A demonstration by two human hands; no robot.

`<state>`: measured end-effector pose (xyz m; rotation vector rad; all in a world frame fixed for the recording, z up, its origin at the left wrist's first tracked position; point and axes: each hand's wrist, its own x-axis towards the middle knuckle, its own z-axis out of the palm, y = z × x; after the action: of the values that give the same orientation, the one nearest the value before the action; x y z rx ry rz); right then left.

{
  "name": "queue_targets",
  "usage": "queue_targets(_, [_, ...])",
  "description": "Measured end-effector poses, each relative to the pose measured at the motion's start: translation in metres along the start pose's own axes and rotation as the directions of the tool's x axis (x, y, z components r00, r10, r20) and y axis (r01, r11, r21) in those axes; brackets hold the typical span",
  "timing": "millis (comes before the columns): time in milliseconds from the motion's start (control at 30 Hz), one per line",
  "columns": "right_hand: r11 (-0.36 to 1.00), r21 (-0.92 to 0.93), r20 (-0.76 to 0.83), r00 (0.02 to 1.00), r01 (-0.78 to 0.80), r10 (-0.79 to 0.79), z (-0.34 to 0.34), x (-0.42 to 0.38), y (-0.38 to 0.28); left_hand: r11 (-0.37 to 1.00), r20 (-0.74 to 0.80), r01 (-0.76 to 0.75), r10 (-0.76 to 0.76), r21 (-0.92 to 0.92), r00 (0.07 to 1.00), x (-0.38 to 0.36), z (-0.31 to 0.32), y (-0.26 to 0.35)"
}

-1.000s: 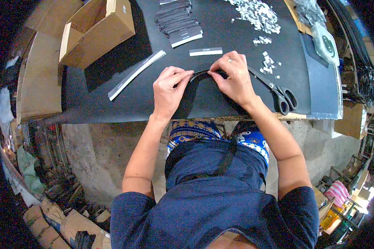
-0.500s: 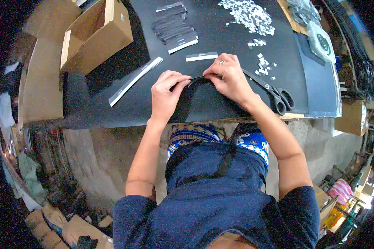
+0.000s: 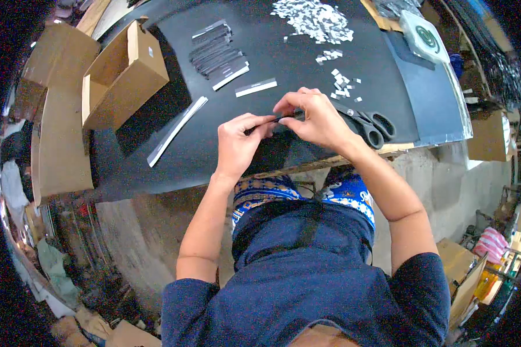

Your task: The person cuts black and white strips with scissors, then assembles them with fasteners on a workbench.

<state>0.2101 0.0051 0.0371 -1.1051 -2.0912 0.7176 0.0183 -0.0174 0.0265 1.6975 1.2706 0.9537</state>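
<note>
My left hand [image 3: 238, 144] is closed, pinching a small dark strip [image 3: 279, 119] between thumb and fingers just above the table's near edge. Facing it, my right hand [image 3: 315, 118] has its thumb and fingertips curled at the same strip; much of the strip is hidden by the fingers. Black-handled scissors [image 3: 371, 126] lie beside my right wrist, their blades partly behind the hand. Beyond my hands rests a single black-and-white label strip [image 3: 256, 87]. Farther off is a stack of dark label strips [image 3: 217, 52].
Long white-edged strips [image 3: 176, 132] lie to the left, near an open cardboard box [image 3: 127, 78]. A heap of small white pieces [image 3: 315, 22] sits at the back, with a few smaller clusters nearer. On the right are a blue-grey sheet [image 3: 434, 98] and a clear plastic container [image 3: 425, 36].
The view has turned, so the table appears tilted and its items shifted left. My hands have drawn closer together, and less of the dark strip shows between them.
</note>
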Motion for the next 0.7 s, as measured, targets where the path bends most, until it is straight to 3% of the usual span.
queue_targets(67, [0.996,0.077,-0.040,0.999,-0.032,0.036,-0.007,-0.007,-0.005,0.996,0.050,0.041,-0.037,-0.080,0.998,0.001,0.003,0.003])
queue_targets(133, [0.939,0.230,0.024,0.967,-0.254,0.255,-0.016,-0.015,-0.014,0.984,0.103,0.089,-0.073,-0.154,0.992,0.003,0.004,0.005])
queue_targets(167, [0.938,0.232,0.016,0.966,-0.256,0.259,-0.018,-0.018,-0.013,0.977,0.145,0.113,-0.087,-0.180,0.986,0.004,0.005,0.006])
queue_targets(267, [0.964,0.178,-0.001,0.980,-0.198,0.201,-0.023,-0.026,-0.011,0.954,0.223,0.187,-0.134,-0.233,0.965,0.007,0.007,0.009])
queue_targets(333, [0.998,0.055,-0.002,1.000,0.026,-0.026,-0.028,-0.029,-0.011,0.936,0.254,0.237,-0.170,-0.261,0.952,0.007,0.007,0.010])
queue_targets(367, [0.998,0.015,0.023,0.998,0.057,-0.057,-0.029,-0.031,-0.008,0.918,0.287,0.273,-0.190,-0.289,0.939,0.008,0.007,0.008])
queue_targets(700, [0.992,-0.087,0.080,0.994,0.086,-0.080,-0.033,-0.042,-0.002,0.889,0.370,0.333,-0.208,-0.314,0.905,0.007,0.009,0.006])
